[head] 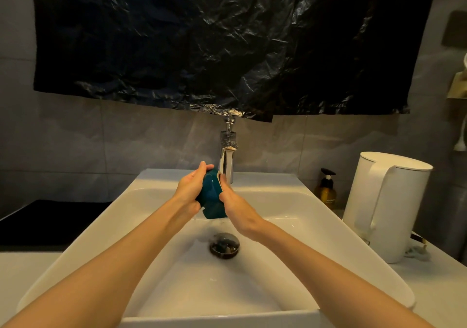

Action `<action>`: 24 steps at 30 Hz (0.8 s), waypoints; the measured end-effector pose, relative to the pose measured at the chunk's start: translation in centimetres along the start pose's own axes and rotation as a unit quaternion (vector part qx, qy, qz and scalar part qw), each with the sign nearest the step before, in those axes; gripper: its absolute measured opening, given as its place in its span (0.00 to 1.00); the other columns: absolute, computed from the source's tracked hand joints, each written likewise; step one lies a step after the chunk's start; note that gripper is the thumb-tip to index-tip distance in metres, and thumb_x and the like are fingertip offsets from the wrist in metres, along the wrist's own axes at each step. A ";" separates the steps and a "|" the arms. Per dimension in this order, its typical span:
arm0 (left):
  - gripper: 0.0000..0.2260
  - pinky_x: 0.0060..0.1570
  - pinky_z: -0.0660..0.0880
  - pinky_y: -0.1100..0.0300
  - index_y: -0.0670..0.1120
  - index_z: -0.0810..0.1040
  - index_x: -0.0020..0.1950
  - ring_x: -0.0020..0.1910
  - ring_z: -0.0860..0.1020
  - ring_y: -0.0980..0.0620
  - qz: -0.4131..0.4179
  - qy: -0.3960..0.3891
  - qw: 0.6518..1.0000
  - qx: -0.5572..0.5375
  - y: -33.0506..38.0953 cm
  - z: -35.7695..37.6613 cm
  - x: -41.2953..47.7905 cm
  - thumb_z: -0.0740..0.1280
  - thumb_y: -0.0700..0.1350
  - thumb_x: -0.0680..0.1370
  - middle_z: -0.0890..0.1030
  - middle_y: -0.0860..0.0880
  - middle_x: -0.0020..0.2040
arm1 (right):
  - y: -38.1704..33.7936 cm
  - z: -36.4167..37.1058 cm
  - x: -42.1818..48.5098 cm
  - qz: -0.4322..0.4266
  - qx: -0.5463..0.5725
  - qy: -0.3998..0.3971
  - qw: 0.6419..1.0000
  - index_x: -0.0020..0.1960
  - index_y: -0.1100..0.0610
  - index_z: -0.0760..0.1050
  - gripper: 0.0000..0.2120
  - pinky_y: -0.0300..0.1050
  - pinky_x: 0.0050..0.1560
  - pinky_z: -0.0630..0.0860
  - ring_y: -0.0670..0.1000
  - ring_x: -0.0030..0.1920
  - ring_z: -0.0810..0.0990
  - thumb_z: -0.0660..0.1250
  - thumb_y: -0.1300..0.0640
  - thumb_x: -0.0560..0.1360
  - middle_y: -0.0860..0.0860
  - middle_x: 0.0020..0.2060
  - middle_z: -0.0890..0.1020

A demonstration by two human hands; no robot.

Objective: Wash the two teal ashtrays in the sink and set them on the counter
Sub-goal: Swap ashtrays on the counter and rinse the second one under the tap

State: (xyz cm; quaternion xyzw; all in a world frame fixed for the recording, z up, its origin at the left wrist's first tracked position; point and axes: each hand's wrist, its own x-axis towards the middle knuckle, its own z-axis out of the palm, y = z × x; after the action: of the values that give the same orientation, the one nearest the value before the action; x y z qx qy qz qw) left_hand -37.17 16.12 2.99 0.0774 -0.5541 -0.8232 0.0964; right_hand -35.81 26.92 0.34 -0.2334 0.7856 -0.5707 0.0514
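Observation:
A teal ashtray (211,196) is held on edge over the white sink (298,209), just in front of the chrome faucet (227,155). My left hand (190,191) grips its left side, fingers curled over the top rim. My right hand (236,206) holds its right side, with the fingers hidden behind the ashtray. Whether water runs from the faucet is unclear. Only one ashtray is in view.
The drain plug (224,245) sits in the basin's middle. A white kettle (386,206) and an amber pump bottle (326,188) stand on the counter (434,284) at right. A dark surface (45,224) lies left of the sink. Black plastic sheeting (202,42) covers the wall above.

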 end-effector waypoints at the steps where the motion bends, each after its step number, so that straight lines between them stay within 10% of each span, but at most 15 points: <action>1: 0.11 0.40 0.77 0.56 0.49 0.78 0.44 0.42 0.77 0.49 -0.002 -0.003 1.000 -0.001 -0.1 0.2 -0.1 0.61 0.52 0.80 0.79 0.45 0.44 | -0.1 -0.3 -0.2 -0.012 -0.067 -0.009 0.998 0.70 0.49 0.61 0.23 0.54 0.64 0.73 0.54 0.60 0.75 0.47 0.43 0.78 0.56 0.62 0.74; 4: 0.12 0.37 0.76 0.56 0.48 0.78 0.44 0.40 0.77 0.49 -0.006 -0.009 1.000 -0.014 -0.4 0.3 -0.2 0.60 0.53 0.80 0.79 0.44 0.44 | -0.6 -0.8 -1.0 -0.056 -0.212 0.014 0.976 0.66 0.59 0.66 0.21 0.59 0.61 0.72 0.60 0.57 0.75 0.46 0.51 0.79 0.62 0.59 0.75; 10: 0.11 0.42 0.77 0.54 0.50 0.78 0.46 0.44 0.77 0.48 -0.041 -0.005 0.999 -0.031 -0.4 0.2 0.0 0.60 0.54 0.79 0.79 0.44 0.46 | -1.1 -0.5 -0.8 0.015 0.059 -0.006 0.998 0.67 0.51 0.64 0.19 0.39 0.46 0.76 0.50 0.51 0.75 0.46 0.44 0.83 0.56 0.55 0.76; 14: 0.11 0.39 0.77 0.54 0.50 0.78 0.46 0.43 0.78 0.48 -0.057 -0.022 0.997 -0.039 -0.4 0.7 -0.2 0.61 0.55 0.79 0.79 0.44 0.44 | -0.6 -1.2 -1.2 -0.065 -0.138 0.029 0.988 0.69 0.50 0.61 0.19 0.45 0.53 0.76 0.53 0.58 0.75 0.47 0.45 0.83 0.55 0.61 0.73; 19: 0.10 0.51 0.77 0.49 0.51 0.76 0.45 0.45 0.77 0.47 -0.048 0.008 0.998 -0.038 -0.1 0.0 0.3 0.61 0.54 0.79 0.78 0.43 0.46 | -0.7 -2.8 -0.9 -0.076 -0.228 0.130 0.962 0.38 0.64 0.78 0.22 0.53 0.36 0.74 0.53 0.33 0.75 0.57 0.49 0.79 0.60 0.34 0.81; 24: 0.10 0.46 0.77 0.52 0.49 0.77 0.46 0.45 0.77 0.47 -0.057 -0.027 0.998 -0.002 -0.1 0.5 0.1 0.61 0.54 0.79 0.79 0.43 0.46 | -1.0 -5.4 0.5 -0.053 -0.216 0.269 0.937 0.49 0.60 0.83 0.14 0.53 0.50 0.81 0.55 0.46 0.82 0.60 0.55 0.77 0.57 0.45 0.84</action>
State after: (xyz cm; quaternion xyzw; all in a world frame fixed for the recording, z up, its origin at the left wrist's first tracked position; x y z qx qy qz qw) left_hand -37.40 16.57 3.03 0.0861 -0.5494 -0.8304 0.0343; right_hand -37.84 31.11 3.23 -0.1179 0.8609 -0.4310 -0.2434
